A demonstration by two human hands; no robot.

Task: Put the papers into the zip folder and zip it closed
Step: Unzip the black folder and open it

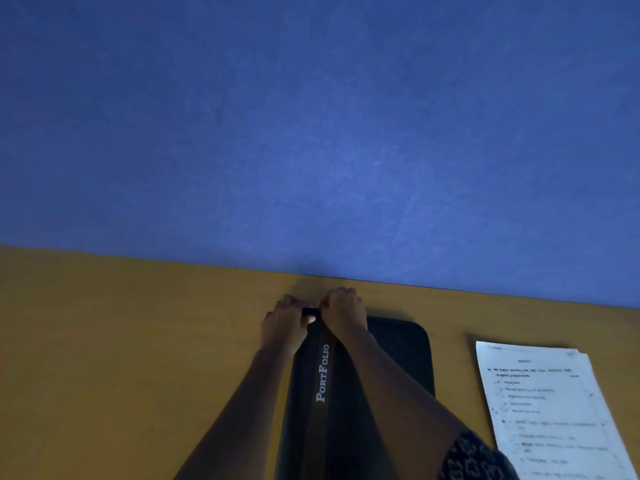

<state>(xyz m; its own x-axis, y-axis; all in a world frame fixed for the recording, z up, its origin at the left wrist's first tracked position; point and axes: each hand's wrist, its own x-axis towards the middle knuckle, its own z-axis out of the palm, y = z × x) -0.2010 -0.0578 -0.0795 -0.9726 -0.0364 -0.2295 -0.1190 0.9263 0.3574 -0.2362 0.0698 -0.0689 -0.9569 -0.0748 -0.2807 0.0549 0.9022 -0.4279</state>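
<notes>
A black zip folder (pixel 398 355) with the word "PortFolio" on a brown stripe lies flat on the wooden table (pixel 121 341), running from the bottom edge toward the wall. My left hand (pixel 284 323) and my right hand (pixel 343 310) meet at its far left corner. Both are closed on a small black piece there, which looks like the folder's corner or zip end; I cannot tell which. A stack of printed white papers (pixel 543 403) lies on the table to the right of the folder, apart from it.
A blue wall (pixel 311 133) rises straight behind the table's far edge, just beyond my hands. Bare wooden surface spreads to the left of the folder. A patterned sleeve (pixel 474 459) covers my right upper arm at the bottom.
</notes>
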